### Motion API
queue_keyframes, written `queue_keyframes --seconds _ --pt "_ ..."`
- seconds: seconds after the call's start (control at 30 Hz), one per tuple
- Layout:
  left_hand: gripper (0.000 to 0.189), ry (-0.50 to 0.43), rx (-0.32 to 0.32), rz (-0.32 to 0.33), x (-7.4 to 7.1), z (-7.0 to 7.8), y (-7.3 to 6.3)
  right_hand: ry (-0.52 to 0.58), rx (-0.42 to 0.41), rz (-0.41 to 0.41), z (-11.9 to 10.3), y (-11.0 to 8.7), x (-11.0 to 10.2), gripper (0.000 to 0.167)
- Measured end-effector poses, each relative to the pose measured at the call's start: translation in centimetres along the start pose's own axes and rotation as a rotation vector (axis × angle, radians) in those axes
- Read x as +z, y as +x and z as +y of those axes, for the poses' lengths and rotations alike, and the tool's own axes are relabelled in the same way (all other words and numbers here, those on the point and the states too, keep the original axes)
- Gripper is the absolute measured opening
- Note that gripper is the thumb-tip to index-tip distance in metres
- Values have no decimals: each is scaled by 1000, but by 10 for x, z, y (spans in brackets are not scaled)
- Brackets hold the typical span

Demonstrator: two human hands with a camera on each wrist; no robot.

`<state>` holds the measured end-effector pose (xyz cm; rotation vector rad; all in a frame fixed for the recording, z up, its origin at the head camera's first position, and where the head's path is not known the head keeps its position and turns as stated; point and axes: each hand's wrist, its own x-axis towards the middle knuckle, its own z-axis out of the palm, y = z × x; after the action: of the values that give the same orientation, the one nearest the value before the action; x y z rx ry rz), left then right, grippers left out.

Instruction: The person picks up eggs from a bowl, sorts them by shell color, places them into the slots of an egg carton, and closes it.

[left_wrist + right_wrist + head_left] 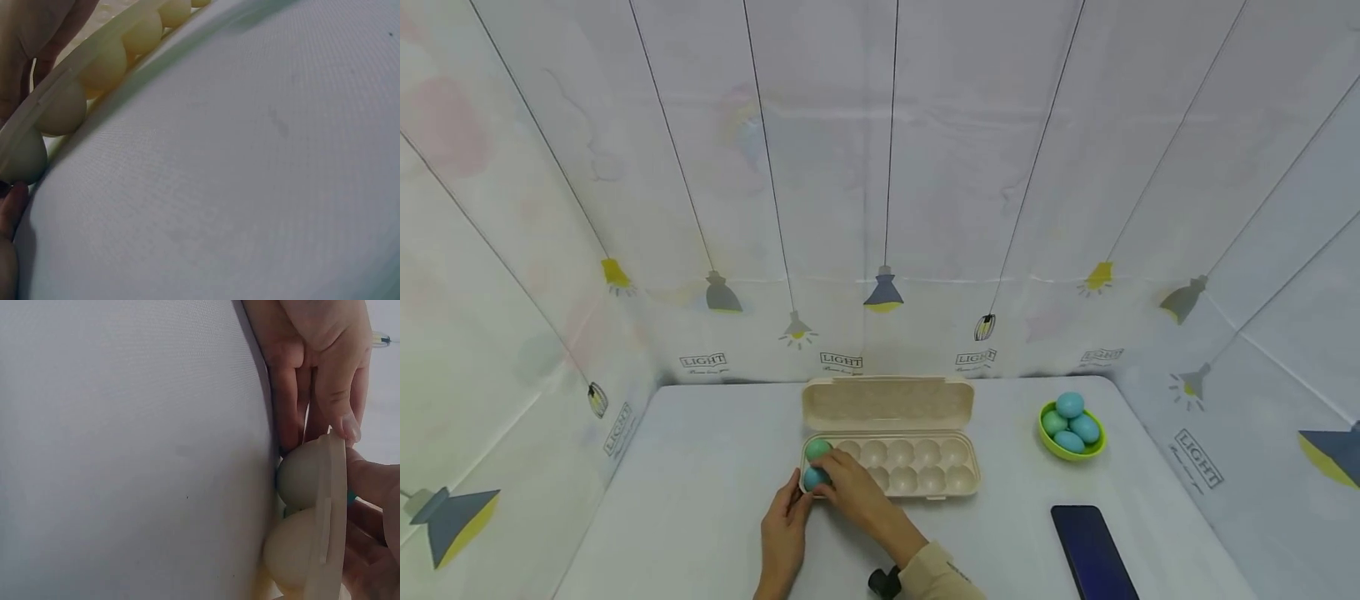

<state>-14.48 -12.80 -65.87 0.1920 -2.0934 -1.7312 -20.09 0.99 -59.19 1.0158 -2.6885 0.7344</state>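
Note:
A beige egg carton point(966, 483) lies with its lid point(887, 404) folded back. In its leftmost column sit a green egg point(817, 449), in the back cup, and a blue egg point(814, 478), in the front cup. My right hand point(850, 485) reaches over the front rim and holds the blue egg between thumb and fingers, partly covering it. My left hand point(784, 533) grips the carton's front left corner. In the right wrist view the left thumb point(349, 425) lies on the rim and the other fingers go round the end. The carton's other visible cups hold nothing.
A lime green bowl point(1066, 452) with several blue and green eggs point(1070, 405) stands at the right on the white table point(700, 467). A dark phone point(1093, 550) lies nearer the front right. Beside the right sleeve point(940, 575) shows a small black device point(884, 581).

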Motion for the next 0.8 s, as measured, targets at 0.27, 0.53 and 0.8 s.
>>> queue_keyframes --seconds 0.27,0.53,0.8 --pt "47 41 -59 -22 -2 1 0 5 -18 4 2 -3 -8 35" --pt "48 -15 -66 -31 -3 -2 1 -12 -104 183 15 -9 -29 29" --pt "48 -42 -107 -33 -3 -3 2 -76 -139 292 33 -13 -62 31"
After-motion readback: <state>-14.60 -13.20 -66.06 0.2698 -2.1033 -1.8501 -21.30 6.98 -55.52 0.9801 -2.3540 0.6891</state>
